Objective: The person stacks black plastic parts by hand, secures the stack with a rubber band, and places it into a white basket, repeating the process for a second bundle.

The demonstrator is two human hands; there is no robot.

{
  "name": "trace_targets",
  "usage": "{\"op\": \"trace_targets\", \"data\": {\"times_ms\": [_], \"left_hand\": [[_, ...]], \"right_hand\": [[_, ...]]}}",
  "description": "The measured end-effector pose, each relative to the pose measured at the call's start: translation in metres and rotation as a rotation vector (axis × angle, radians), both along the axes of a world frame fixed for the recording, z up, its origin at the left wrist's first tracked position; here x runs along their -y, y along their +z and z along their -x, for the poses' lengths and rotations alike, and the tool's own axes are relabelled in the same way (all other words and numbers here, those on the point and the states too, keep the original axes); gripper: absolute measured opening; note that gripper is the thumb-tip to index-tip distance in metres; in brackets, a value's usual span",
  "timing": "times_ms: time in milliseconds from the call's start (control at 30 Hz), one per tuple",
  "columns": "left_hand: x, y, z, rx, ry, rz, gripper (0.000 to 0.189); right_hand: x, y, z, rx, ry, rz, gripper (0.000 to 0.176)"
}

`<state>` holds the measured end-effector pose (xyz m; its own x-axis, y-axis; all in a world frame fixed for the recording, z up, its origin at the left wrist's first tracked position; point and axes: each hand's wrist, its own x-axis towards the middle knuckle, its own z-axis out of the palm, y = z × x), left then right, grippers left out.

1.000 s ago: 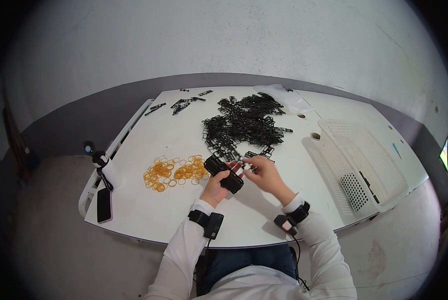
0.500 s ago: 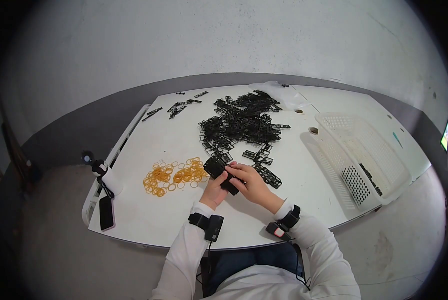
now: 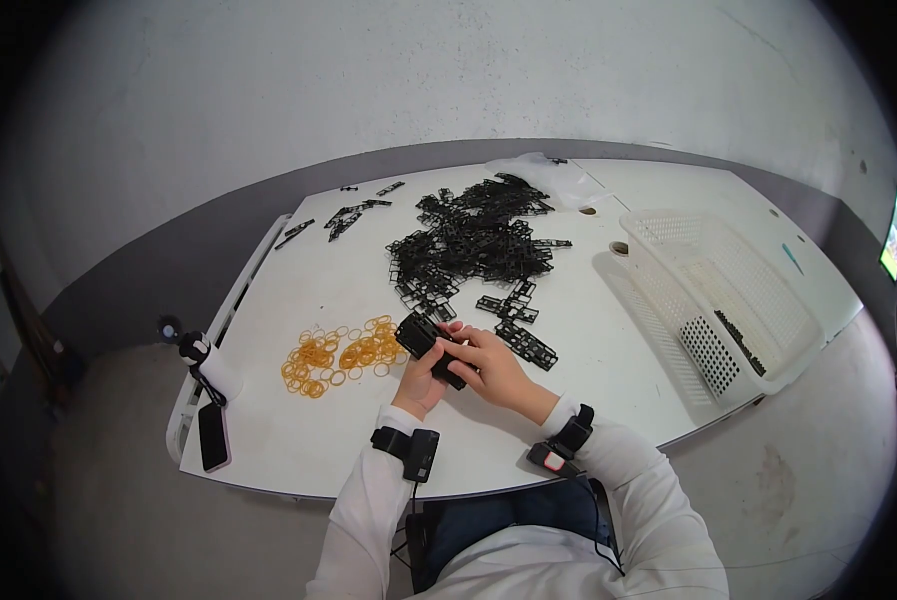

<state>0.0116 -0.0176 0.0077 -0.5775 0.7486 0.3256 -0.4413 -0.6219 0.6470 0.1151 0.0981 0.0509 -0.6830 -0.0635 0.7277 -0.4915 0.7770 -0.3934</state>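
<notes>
A stack of black plastic frames (image 3: 417,336) lies tilted in my left hand (image 3: 423,381), whose thumb and fingers are wrapped round it. My right hand (image 3: 501,371) grips the same stack from the right side, its fingers partly over the top. Just beyond my hands spreads a big heap of loose black frames (image 3: 473,240). A few more frames (image 3: 526,345) lie apart, right of my fingers. Yellow rubber bands (image 3: 343,352) are scattered to the left of my left hand.
A white perforated basket (image 3: 688,330) with a row of black pieces stands at the right. On the left edge are a white bottle (image 3: 220,372) and a phone (image 3: 212,437). A clear plastic bag (image 3: 553,180) and several stray frames (image 3: 348,217) lie farther back.
The whole view has shifted slightly. Both hands remain on the stack, with the right fingers in a slightly different position along it.
</notes>
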Motion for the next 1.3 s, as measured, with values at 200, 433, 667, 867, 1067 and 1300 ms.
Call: {"op": "trace_targets", "data": {"times_ms": [200,433,667,867,1067,1300], "left_hand": [[0.000,-0.002,0.001,0.019,0.024,0.005,0.035],[-0.003,0.001,0.003,0.204,0.053,0.185,0.028],[-0.007,-0.002,0.005,0.247,0.238,0.215,0.022],[-0.010,-0.004,0.004,0.158,0.366,0.260,0.023],[-0.012,0.000,0.000,0.102,0.393,0.281,0.024],[-0.010,0.006,-0.004,0.104,0.384,0.295,0.029]], "right_hand": [[-0.008,-0.002,0.003,0.087,0.084,0.018,0.037],[-0.030,-0.013,0.019,0.257,0.343,0.513,0.033],[-0.041,-0.027,0.019,0.520,0.175,0.653,0.025],[-0.031,-0.031,0.018,0.569,0.160,0.592,0.018],[-0.032,-0.035,0.019,0.549,0.145,0.569,0.018],[-0.031,-0.042,0.020,0.512,0.167,0.621,0.018]]}}
